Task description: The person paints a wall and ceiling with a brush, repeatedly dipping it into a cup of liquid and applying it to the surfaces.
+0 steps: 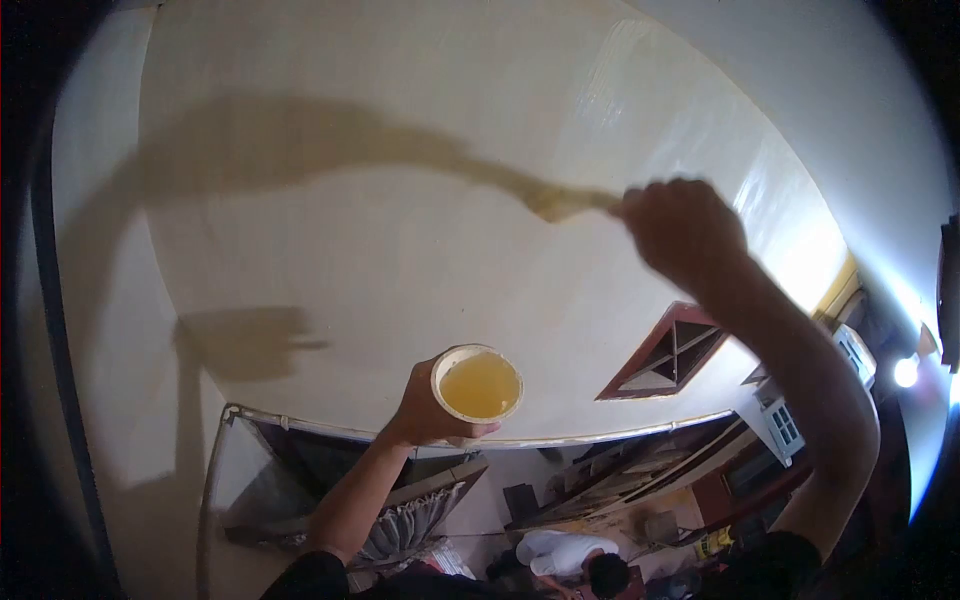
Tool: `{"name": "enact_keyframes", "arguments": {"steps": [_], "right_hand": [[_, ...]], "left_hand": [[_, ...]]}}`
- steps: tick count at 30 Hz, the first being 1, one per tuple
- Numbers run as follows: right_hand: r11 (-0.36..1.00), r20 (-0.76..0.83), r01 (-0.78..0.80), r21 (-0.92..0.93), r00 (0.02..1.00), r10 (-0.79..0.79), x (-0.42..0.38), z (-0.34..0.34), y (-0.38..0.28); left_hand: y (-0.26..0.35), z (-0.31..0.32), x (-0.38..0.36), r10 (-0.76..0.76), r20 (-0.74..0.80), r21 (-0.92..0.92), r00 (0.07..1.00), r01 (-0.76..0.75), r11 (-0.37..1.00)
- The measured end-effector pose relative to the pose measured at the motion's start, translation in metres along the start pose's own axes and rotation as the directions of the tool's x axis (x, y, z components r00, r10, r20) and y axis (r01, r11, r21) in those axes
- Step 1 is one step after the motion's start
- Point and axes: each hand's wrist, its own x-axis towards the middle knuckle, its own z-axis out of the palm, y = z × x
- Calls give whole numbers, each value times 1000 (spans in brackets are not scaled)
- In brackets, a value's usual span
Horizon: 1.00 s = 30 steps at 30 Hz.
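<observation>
My left hand [425, 400] is wrapped round a pale round tub [437, 380], which holds a yellowish liquid [480, 385]. The tub is raised in front of the cream wall [400, 260], its open top towards me. Higher up and to the right, my right hand [685, 225] is closed in a fist close to the wall. What it grips is mostly hidden behind the fingers; a narrow yellowish-brown shape [560, 203] reaches left from the fist and merges with the arm's shadow, so its kind cannot be made out.
Shiny streaks [612, 75] mark the wall. A diamond-shaped vent opening [668, 355] with a red frame lies right of the tub. Below run a pipe-like edge [330, 428] and a grey curtain [410, 525]. A person in a white shirt [565, 550] is far below. A lamp [906, 372] glows at right.
</observation>
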Motion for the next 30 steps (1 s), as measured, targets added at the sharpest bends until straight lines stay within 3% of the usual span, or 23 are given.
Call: {"name": "enact_keyframes", "arguments": {"steps": [1, 3, 5, 8, 11, 12, 15, 17, 18, 19, 20, 21, 22, 23, 24, 25, 27, 30], "right_hand": [[992, -79, 25, -120, 996, -34, 9, -3, 11], [980, -69, -48, -193, 997, 35, 22, -19, 18], [956, -181, -11, -293, 982, -44, 20, -27, 22], [912, -503, -118, -392, 858, -106, 20, -29, 46], [833, -545, -301, -465, 839, -1, 20, -51, 59], [768, -582, -315, -557, 808, -90, 23, -49, 68], [747, -625, -338, -572, 770, -130, 38, -32, 72], [808, -628, -250, -534, 757, -181, 32, -19, 55], [949, -632, -162, -269, 774, -47, 29, -8, 37], [960, -540, -172, -222, 841, 25, 22, 2, 17], [792, -535, -199, -577, 825, -182, 14, 21, 4], [917, -432, -129, -377, 901, -51, -3, 12, -19], [932, -480, -64, -356, 869, -123, -8, 29, -25], [952, -458, -79, -297, 886, -69, -20, 27, -41], [955, -429, 116, -272, 874, -228, -32, 22, -47], [985, -191, 133, -107, 970, -152, -24, 19, -61], [961, -24, 260, 95, 966, -259, -19, 11, -63], [964, -3, 222, 144, 975, -224, 0, 1, -46]], "left_hand": [[-1, 0, 0, -1, 2, -2, 1000, 1, 1000], [-4, 0, -1, -3, -16, -31, 1000, 2, 1000], [-4, -2, -1, -5, -22, 3, 1000, 5, 1000], [-6, -3, -1, -9, -18, 64, 1000, 10, 998], [-9, -1, 0, 3, -25, 63, 1000, -2, 998], [-9, 0, 1, 12, -33, 38, 999, -10, 999], [-8, 0, 2, 46, -26, 61, 999, -44, 997], [-9, 0, 1, 46, -27, 50, 999, -44, 998], [-10, 1, 0, 39, -25, 38, 999, -38, 999], [-11, 3, -2, 47, -27, 41, 999, -46, 998], [-12, 5, -5, 20, -27, -2, 999, -20, 1000], [-12, 8, -9, -10, -25, -44, 1000, 9, 999], [-13, 10, -11, -11, -27, -45, 1000, 10, 999], [-14, 12, -13, -25, -19, -29, 999, 25, 999], [-15, 14, -16, -40, -11, -14, 999, 40, 999], [-19, 6, -13, -57, -18, -29, 998, 57, 998], [-24, 2, -12, -91, -1, -73, 996, 91, 993], [-32, 2, -12, -48, -5, -78, 999, 47, 996]]}}
